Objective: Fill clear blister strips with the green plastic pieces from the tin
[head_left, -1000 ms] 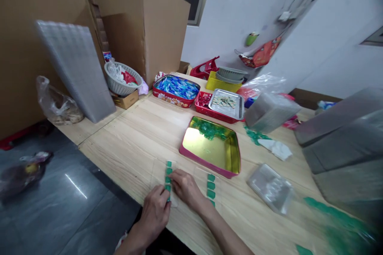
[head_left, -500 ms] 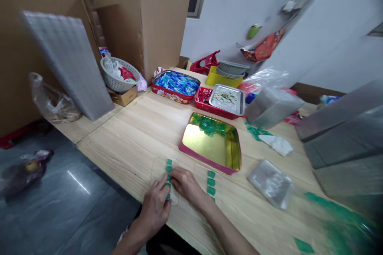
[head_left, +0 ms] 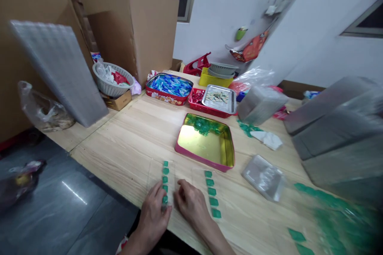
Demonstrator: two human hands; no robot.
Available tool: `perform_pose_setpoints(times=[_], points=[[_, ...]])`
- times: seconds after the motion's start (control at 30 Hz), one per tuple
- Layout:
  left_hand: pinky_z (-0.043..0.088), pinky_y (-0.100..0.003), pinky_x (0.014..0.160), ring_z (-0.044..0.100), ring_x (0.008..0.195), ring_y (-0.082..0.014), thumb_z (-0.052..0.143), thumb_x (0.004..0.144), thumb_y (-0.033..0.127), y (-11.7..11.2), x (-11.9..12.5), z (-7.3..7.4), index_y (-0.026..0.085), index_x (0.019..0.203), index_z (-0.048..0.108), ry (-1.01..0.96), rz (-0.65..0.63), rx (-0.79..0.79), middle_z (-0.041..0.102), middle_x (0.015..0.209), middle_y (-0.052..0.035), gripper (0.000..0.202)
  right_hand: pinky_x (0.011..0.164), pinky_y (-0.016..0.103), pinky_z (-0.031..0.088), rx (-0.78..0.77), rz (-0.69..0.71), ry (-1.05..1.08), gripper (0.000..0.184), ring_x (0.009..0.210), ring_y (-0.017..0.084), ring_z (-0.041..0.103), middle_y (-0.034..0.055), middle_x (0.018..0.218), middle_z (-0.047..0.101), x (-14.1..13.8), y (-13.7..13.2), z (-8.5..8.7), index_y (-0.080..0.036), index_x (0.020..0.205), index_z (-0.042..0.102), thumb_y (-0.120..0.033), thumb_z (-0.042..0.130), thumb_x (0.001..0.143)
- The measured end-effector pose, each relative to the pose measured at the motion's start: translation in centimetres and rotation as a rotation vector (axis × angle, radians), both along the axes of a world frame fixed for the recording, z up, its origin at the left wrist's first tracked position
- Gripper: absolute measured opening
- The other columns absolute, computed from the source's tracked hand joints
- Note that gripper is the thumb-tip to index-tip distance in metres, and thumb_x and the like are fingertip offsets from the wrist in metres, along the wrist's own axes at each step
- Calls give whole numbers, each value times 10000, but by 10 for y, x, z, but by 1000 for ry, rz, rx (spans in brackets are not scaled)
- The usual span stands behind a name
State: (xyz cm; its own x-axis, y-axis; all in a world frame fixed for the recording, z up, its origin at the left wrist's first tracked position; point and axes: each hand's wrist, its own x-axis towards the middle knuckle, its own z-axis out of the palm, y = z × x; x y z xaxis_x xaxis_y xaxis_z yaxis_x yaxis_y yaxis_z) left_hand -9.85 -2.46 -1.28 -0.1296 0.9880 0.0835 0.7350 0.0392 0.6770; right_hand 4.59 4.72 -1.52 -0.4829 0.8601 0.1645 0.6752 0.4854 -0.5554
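Your left hand [head_left: 154, 213] rests its bent fingers on a clear sheet [head_left: 155, 171], a row of green pieces [head_left: 165, 171] along their right side; whether they grip one I cannot tell. Your right hand [head_left: 190, 203] curls its fingers just right of that sheet, any grip hidden too. Right of them lies a second green row [head_left: 212, 201]; beyond the fingertips stands a pink tin [head_left: 196, 158] holding green bits [head_left: 203, 126]

I seem to be in a small workshop: big cartons [head_left: 154, 28] stand by my table [head_left: 125, 135], which carries stacked clear plastic [head_left: 64, 75] and tins [head_left: 203, 161] of little coloured pieces [head_left: 203, 126].
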Motion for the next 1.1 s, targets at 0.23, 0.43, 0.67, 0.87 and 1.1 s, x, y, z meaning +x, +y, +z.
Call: perform_pose_setpoints(times=[0.23, 0.43, 0.67, 0.87, 1.1], points=[[442, -426, 959, 508, 1148, -251, 498, 772, 179, 8, -5, 3, 179, 897, 580, 76, -16, 74, 567, 1197, -141, 149, 719, 243, 439, 31, 134, 94, 233, 811, 165, 574, 56, 872, 617, -29, 33, 21, -186, 912, 625, -70, 440, 832], [482, -391, 904, 561, 1069, -238, 467, 748, 86, 2, -2, -3, 176, 817, 597, 83, -12, 85, 601, 1143, -131, 172, 600, 217, 401, 24, 255, -261, 229, 676, 139, 586, 50, 750, 627, -55, 55, 21, -142, 698, 639, -70, 458, 818], [494, -400, 869, 580, 1013, -240, 467, 770, 102, 2, -1, -6, 183, 819, 604, 34, 10, 125, 619, 1073, -120, 166, 628, 276, 418, 15, 377, -369, 166, 724, 208, 594, 129, 764, 645, -71, 55, 18, -92, 716, 664, -82, 504, 757], [477, -406, 884, 558, 1032, -238, 449, 779, 93, 1, -1, -3, 182, 843, 588, -3, -7, 73, 600, 1093, -120, 177, 641, 239, 423, 18, 395, -333, 167, 709, 163, 585, 74, 752, 633, -59, 57, 18, -132, 710, 651, -102, 509, 793], [468, -390, 897, 551, 1034, -230, 454, 765, 86, 0, -2, 0, 182, 813, 577, -17, 9, 81, 598, 1085, -112, 164, 659, 229, 431, 33, 326, 154, 227, 745, 144, 575, 55, 835, 626, -35, 50, 12, -178, 822, 656, -84, 450, 843]])
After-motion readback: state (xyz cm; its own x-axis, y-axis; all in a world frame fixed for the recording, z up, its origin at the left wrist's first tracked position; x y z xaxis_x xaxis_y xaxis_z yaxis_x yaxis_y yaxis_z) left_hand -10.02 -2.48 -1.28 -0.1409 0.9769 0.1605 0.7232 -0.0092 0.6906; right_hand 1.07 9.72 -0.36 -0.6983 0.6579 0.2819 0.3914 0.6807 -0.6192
